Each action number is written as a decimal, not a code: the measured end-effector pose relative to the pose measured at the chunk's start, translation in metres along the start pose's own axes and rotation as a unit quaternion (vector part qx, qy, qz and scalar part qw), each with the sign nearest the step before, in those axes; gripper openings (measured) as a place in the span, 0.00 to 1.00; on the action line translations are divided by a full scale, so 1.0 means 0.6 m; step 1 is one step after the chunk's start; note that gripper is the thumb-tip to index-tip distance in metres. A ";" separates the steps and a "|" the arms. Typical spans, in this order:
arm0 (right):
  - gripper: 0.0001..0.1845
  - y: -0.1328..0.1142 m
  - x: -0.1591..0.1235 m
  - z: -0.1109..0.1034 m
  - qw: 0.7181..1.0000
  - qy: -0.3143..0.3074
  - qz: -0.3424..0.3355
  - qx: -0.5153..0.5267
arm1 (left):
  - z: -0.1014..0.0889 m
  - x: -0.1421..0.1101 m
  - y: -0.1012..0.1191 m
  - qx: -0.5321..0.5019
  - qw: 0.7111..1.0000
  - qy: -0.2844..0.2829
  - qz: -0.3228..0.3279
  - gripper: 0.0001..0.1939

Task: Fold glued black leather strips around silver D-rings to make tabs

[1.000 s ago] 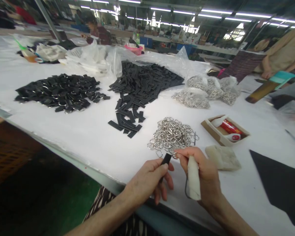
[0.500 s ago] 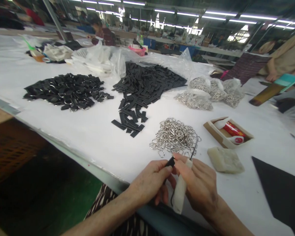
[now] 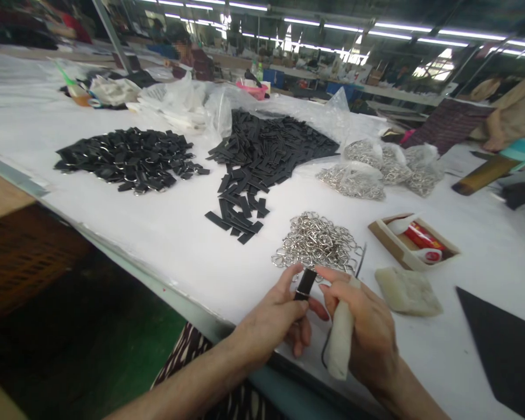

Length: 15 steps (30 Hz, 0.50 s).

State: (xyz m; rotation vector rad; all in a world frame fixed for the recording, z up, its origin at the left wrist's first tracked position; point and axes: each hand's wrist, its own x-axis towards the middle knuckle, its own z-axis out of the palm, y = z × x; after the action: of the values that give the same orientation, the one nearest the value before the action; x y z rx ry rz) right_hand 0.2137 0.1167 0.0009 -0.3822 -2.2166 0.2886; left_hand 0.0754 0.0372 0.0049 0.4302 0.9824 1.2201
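My left hand [image 3: 276,315] pinches a small black strip [image 3: 305,282] upright between thumb and fingers at the table's near edge. My right hand [image 3: 365,329] is closed round a white-wrapped tool [image 3: 340,341] with a thin dark metal tip, and its fingertips touch the strip. Just beyond both hands lies a heap of silver metal D-rings [image 3: 318,242]. Loose black strips [image 3: 238,219] lie further left, spilling from a large pile [image 3: 271,146].
A heap of black strips fitted with rings [image 3: 126,158] lies at the left. Bags of rings [image 3: 378,166] sit at the back right. A cardboard tray with tubes [image 3: 413,239], a pale block [image 3: 408,291] and a black sheet [image 3: 505,338] lie to the right. People work at far tables.
The black strip now stands more upright between my left fingers. My right hand has shifted slightly right, with the tool's tip raised. The view has drifted left.
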 end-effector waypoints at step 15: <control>0.13 -0.020 0.023 0.016 0.987 -0.065 -0.122 -0.080 | -0.005 0.002 -0.001 -0.285 0.959 0.000 0.000 0.16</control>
State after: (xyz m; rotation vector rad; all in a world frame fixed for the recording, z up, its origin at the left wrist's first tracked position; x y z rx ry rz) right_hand 0.1959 0.1102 0.0092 -0.1774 -2.3935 0.0037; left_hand 0.0732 0.0375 0.0026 -0.0262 0.5882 1.4355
